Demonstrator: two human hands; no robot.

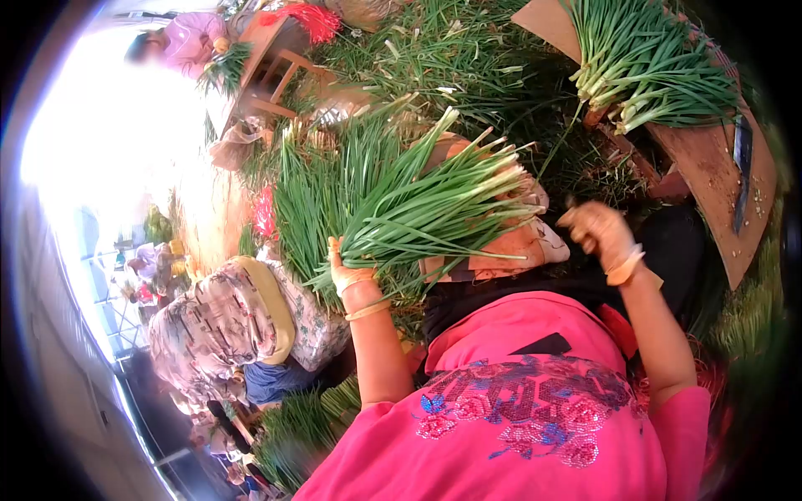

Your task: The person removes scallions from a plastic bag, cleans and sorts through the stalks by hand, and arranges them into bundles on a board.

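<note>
At the far left, a person in a pale pink top (194, 37) holds a handful of greens beside a narrow wooden table (261, 42), and lower down a person in a floral patterned jacket (221, 330) sits close by; a tangle of bright red plastic strands (316, 22) lies past the table, apart from the greens, perhaps so that it can be picked out easily; next comes the left hand (352, 271), grasping the leafy end of a fanned bundle of long green stalks (422, 204), though its fingers are partly hidden by leaves; that bundle lies across the lap, its pale ends pointing right, an arrangement that seems to leave those ends exposed towards the other hand; beyond it spreads a loose green heap of scattered stalks (468, 63), within forward reach; under the pale ends sits a folded orange, brown and white cloth (530, 246), probably there to cushion and shield the knees; the right hand (600, 230) hovers just beside the cloth, fingers loosely curled and blurred, so I cannot tell whether it pinches anything; at the far right, neat green bunches with whitish ends (643, 71) rest on a brown wooden board (710, 171), their ends roughly aligned, presumably for tidiness; a long dark knife (742, 171) lies near the board's outer edge, likely to sit clear of the bunches.
</note>
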